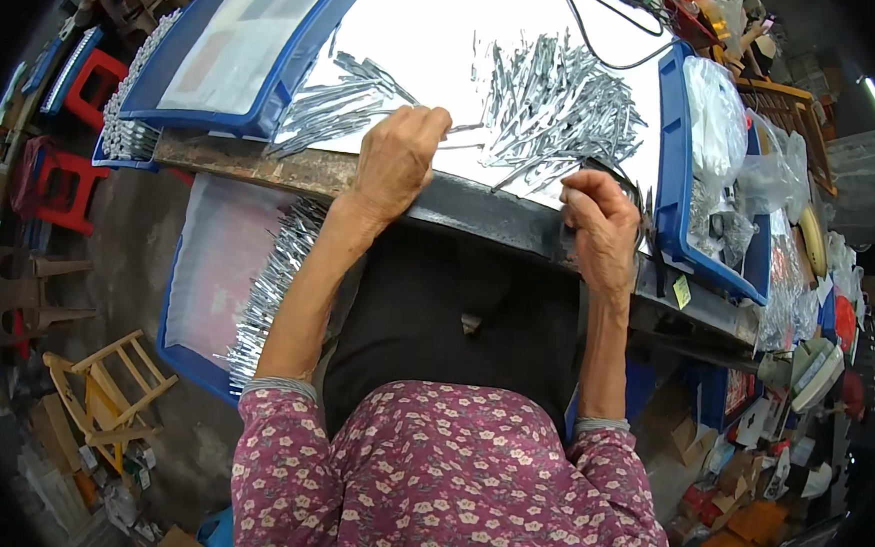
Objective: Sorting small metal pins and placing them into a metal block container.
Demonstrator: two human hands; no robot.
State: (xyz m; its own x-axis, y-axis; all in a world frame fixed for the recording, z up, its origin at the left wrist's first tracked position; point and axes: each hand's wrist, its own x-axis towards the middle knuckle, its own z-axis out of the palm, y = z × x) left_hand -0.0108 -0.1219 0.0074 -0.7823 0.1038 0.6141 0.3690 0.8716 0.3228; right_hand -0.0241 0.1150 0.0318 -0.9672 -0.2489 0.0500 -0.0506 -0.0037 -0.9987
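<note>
My left hand (396,161) is over the table's near edge with its fingers closed. A thin grey metal strip (464,130) sticks out to the right from its fingertips. To its left lies a smaller pile of similar strips (332,112). A larger, tangled pile (563,106) spreads between and beyond my hands. My right hand (604,224) is pinched closed at the near right side of that pile; whatever is between its fingertips is hidden or too small to make out. Close beside it, a dark tool with pointed metal ends (647,216) is partly covered by the hand.
Blue trays flank the white tabletop: a lined tray (241,51) at left and one holding clear plastic bags (673,158) at right. A black cord (596,53) loops at the back. Below the table's left side stands a tray of metal pieces (206,289). Red stools (67,191) stand farther left.
</note>
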